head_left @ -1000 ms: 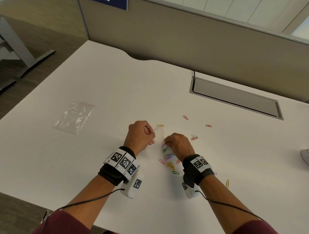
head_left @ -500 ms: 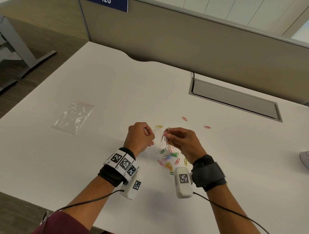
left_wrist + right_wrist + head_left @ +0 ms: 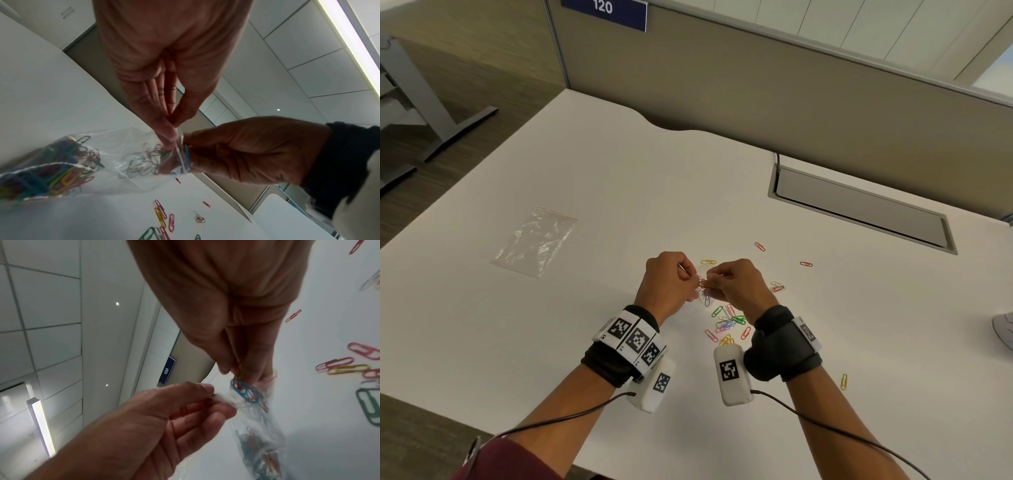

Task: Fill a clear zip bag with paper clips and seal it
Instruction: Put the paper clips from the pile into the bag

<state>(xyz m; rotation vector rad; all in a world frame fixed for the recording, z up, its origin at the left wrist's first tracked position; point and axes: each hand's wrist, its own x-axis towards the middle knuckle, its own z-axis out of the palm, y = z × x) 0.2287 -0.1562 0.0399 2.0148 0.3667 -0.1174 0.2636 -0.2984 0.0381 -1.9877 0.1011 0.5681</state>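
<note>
A small clear zip bag (image 3: 123, 154) hangs between my two hands just above the white table (image 3: 619, 178), with several coloured paper clips (image 3: 51, 170) inside it. My left hand (image 3: 690, 277) pinches the rim of the bag's mouth (image 3: 174, 136) between thumb and fingers. A bunch of paper clips (image 3: 244, 391) is pinched in my right hand (image 3: 714, 279) and sits right at the bag's mouth, partly inside it. More loose paper clips (image 3: 726, 323) lie on the table below my right wrist. In the head view the bag (image 3: 703, 298) is mostly hidden by both hands.
A second clear zip bag (image 3: 537, 240) lies flat at the left of the table. Single clips (image 3: 805, 263) are scattered to the right, one (image 3: 843, 381) near my right forearm. A grey cable hatch (image 3: 859, 209) sits at the back right, under a partition wall.
My right hand rose from the clip pile with a bunch of clips, turned at the wrist and moved left to the bag's mouth. The left hand kept its hold on the bag.
</note>
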